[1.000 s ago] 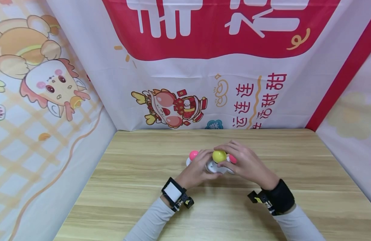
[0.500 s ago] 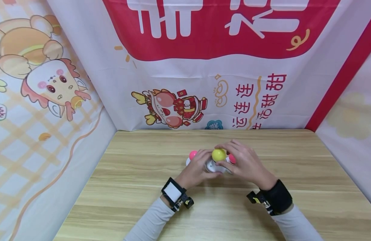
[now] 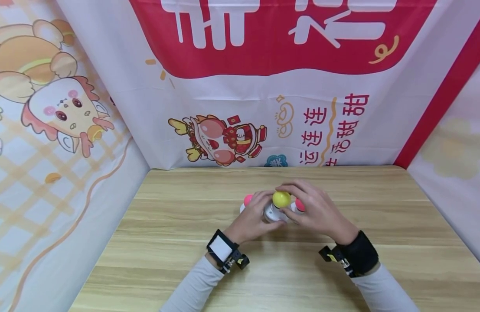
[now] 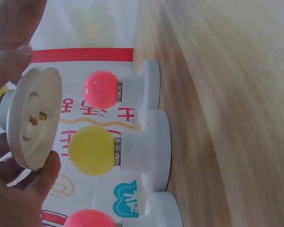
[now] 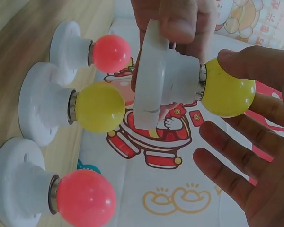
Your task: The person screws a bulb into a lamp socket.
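My left hand [image 3: 250,223] grips a round white lamp socket [image 5: 177,78] by its wide base, above the table. A yellow bulb [image 5: 229,90] sits in that socket, its metal collar showing at the rim. My right hand [image 3: 318,212] pinches this bulb between thumb and fingers; the remaining fingers are spread below. In the left wrist view, the underside of the held base [image 4: 38,118] shows two brass screws. Beneath the hands stand three more white sockets with bulbs: a pink bulb [image 5: 111,53], a yellow bulb [image 5: 100,107] and another pink bulb [image 5: 86,198].
The wooden table [image 3: 177,242] runs back to a white and red printed cloth [image 3: 224,99]. Printed cloth walls also rise at left and right. The standing sockets are in a row, close under both hands.
Both hands keep their hold on the socket and the yellow bulb. Only a slight shift of the hands and the head view shows.
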Demonstrator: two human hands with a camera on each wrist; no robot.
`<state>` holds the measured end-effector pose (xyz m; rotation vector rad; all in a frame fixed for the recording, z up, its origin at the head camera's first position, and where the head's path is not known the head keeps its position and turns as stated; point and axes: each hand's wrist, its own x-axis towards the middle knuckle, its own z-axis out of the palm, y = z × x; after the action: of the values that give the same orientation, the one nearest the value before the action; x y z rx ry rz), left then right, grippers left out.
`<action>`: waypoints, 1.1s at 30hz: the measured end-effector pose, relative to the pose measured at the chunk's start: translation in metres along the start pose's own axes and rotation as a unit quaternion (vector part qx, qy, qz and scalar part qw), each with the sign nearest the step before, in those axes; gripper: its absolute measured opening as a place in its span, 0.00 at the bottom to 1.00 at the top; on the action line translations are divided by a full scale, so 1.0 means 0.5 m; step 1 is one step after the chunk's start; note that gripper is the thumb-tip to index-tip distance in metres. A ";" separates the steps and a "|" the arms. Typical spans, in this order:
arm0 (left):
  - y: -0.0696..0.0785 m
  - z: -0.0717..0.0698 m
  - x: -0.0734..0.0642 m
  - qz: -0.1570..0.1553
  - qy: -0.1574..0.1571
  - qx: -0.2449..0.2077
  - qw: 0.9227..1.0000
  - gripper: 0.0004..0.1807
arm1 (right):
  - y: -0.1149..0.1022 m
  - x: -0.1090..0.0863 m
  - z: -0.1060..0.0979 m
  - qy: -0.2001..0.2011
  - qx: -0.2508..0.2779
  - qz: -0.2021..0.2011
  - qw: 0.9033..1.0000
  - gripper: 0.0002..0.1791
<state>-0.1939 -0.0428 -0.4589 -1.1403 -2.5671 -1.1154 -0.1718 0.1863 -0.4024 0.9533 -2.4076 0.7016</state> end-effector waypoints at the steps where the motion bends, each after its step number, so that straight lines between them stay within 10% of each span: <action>1: 0.001 -0.002 -0.001 -0.001 -0.002 -0.003 1.000 0.41 | 0.000 0.001 0.000 0.000 -0.001 -0.002 1.000 0.30; 33: -0.061 -0.106 -0.097 -0.053 0.068 0.042 0.995 0.41 | -0.055 0.094 0.073 -0.050 0.064 -0.059 0.995 0.28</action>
<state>-0.1898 -0.1208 -0.4568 -0.8876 -2.5679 -1.0567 -0.1910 0.1243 -0.3954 1.1974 -2.3918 0.7889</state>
